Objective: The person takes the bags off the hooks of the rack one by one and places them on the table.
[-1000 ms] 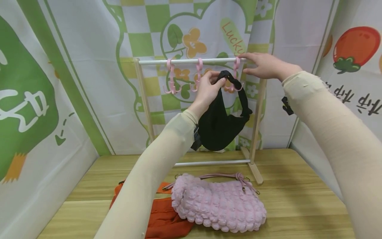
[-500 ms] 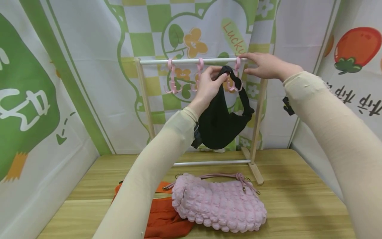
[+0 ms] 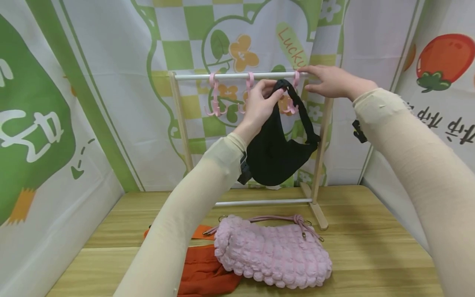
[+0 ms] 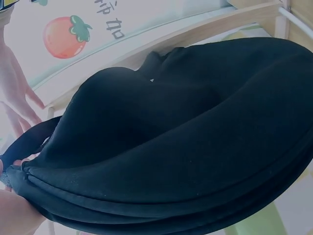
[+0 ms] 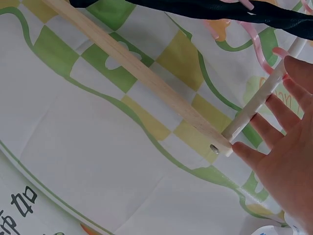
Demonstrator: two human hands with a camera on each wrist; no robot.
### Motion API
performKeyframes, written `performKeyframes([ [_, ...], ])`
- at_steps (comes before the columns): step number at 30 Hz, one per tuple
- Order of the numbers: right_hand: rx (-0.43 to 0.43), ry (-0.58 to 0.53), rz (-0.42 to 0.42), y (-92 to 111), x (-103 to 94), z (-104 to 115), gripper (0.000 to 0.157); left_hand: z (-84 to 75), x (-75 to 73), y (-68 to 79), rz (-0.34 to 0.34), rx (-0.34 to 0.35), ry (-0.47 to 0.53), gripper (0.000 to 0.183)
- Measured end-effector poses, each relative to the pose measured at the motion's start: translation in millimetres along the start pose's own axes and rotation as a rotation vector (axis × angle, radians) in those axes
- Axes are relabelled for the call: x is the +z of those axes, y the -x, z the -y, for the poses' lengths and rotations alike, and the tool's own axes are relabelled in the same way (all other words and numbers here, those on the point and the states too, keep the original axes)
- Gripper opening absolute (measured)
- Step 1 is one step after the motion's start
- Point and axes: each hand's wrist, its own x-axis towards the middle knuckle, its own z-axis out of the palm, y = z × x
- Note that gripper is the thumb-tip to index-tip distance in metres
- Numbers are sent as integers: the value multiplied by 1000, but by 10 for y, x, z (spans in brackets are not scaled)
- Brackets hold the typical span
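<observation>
A black shoulder bag point(image 3: 274, 154) hangs in the air before the right end of the rack. My left hand point(image 3: 256, 108) pinches the top of its strap between thumb and fingers; in the left wrist view the bag body point(image 4: 171, 142) fills most of the picture. Just behind the strap is the right pink hook point(image 3: 291, 108), partly covered by it. My right hand point(image 3: 335, 80) reaches over the white top rail point(image 3: 231, 76) beside that hook, and its fingers point(image 5: 281, 112) lie extended against the rail in the right wrist view.
Two more pink hooks, a left one point(image 3: 215, 101) and a middle one point(image 3: 249, 82), hang from the rail. A pink bubble-textured bag point(image 3: 274, 255) lies on the wooden table point(image 3: 378, 247), partly over an orange bag point(image 3: 208, 268). The rack's right foot point(image 3: 318, 214) stands behind them.
My left hand has raised the black bag's strap slightly, and the strap has shifted a little right past the hook. The right hand stays at the rail.
</observation>
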Motion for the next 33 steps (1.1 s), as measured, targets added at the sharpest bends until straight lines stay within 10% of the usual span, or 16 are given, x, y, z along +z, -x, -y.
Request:
performKeyframes([
  [33, 0, 4, -22, 34, -6, 22, 59, -69, 2, 220, 78, -3, 41, 24],
])
